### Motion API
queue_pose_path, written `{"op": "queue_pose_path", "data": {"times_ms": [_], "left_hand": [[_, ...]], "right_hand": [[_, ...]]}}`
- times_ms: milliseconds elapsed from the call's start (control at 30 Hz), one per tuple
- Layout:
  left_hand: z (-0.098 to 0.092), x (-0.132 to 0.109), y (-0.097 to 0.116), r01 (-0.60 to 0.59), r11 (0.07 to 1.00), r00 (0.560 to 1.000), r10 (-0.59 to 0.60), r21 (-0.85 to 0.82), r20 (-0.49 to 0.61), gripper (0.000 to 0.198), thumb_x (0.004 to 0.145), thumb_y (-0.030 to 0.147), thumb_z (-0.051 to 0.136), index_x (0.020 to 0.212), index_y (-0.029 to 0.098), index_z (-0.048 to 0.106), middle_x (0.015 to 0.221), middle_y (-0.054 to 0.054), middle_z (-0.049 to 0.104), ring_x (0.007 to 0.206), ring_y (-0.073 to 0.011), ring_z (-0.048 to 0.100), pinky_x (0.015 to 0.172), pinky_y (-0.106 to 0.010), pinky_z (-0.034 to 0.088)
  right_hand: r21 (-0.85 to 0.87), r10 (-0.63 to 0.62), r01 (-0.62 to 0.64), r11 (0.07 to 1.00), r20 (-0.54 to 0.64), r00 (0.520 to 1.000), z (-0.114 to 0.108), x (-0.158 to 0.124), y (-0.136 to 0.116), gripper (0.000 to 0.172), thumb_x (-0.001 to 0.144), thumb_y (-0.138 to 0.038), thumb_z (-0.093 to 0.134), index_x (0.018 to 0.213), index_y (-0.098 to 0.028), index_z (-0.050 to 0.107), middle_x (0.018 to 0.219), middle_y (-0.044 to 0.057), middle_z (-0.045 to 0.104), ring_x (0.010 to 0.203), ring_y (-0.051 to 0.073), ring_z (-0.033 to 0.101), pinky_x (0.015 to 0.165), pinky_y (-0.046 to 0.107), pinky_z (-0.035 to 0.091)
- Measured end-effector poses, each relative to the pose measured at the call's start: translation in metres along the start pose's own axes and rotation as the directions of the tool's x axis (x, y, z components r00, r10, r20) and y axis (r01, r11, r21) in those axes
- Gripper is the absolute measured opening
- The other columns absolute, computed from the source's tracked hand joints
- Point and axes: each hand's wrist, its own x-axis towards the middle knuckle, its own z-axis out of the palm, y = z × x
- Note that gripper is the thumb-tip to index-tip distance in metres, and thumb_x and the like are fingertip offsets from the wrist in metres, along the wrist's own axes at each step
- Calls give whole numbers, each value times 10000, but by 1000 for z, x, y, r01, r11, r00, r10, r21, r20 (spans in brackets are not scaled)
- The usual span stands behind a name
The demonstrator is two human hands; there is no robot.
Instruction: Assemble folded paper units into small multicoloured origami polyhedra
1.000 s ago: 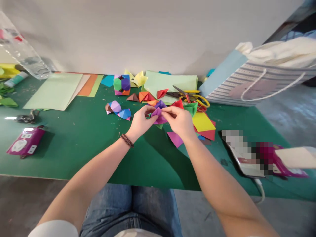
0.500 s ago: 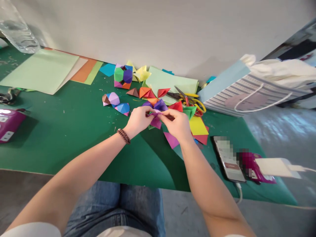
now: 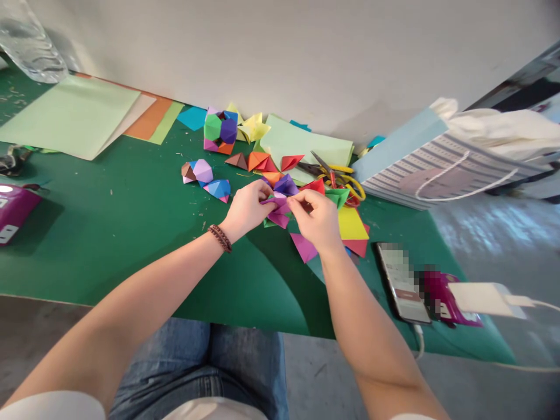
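Two bare hands of a seated person over a green work mat (image 3: 131,262). The left hand (image 3: 247,210), a beaded bracelet (image 3: 220,238) at its wrist, has its fingers curled close together, their fingertips (image 3: 266,188) pinching the left side of a folded purple-and-magenta origami unit (image 3: 279,211). The right hand (image 3: 315,221) pinches the unit's right side between thumb and forefinger, its other fingers curled. The unit lies between the hands, its middle hidden by the fingers, so its folds cannot be made out; whether it touches the mat cannot be told. Just beyond it lie small folded paper pieces (image 3: 262,163) and scissors with yellow handles (image 3: 332,175), partly covered by paper. A yellow paper square (image 3: 352,224) lies beside the right hand. Farther left stands a multicoloured modular origami ball (image 3: 220,129). To the right, a phone (image 3: 400,283) has its screen pixelated, and a striped paper bag (image 3: 420,169) is cut off by other objects
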Motion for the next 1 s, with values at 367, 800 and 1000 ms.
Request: {"op": "queue_pose_path", "data": {"times_ms": [367, 800, 1000], "left_hand": [[1, 1, -2, -107, 994, 994, 108, -25, 24, 135, 722, 116, 647, 839, 176, 616, 802, -15, 684, 747, -140, 632, 620, -227, 448], [4, 2, -4, 1, 998, 1000, -2, -70, -13, 60, 748, 133, 637, 734, 145, 694, 795, -48, 712, 717, -149, 636, 625, -246, 483], [5, 1, -1, 0, 999, 999, -2, -51, -36, 70, 742, 114, 625, 746, 142, 689, 818, -55, 720, 741, -152, 648, 670, -257, 508]], "right_hand": [[101, 114, -121, 987, 67, 991, 4, -1, 4, 158, 790, -359, 637, 809, -215, 700, 733, 29, 722, 670, 194, 674, 656, 319, 524], [22, 134, -134, 991, -7, 991, 7, -1, 2, 164, 782, -307, 654, 869, -220, 763, 798, 41, 757, 722, 206, 699, 693, 316, 544], [50, 90, -90, 995, 7, 996, 7, -1, 1, 156, 800, -309, 634, 870, -218, 740, 790, 42, 741, 702, 199, 683, 694, 333, 542]]}}
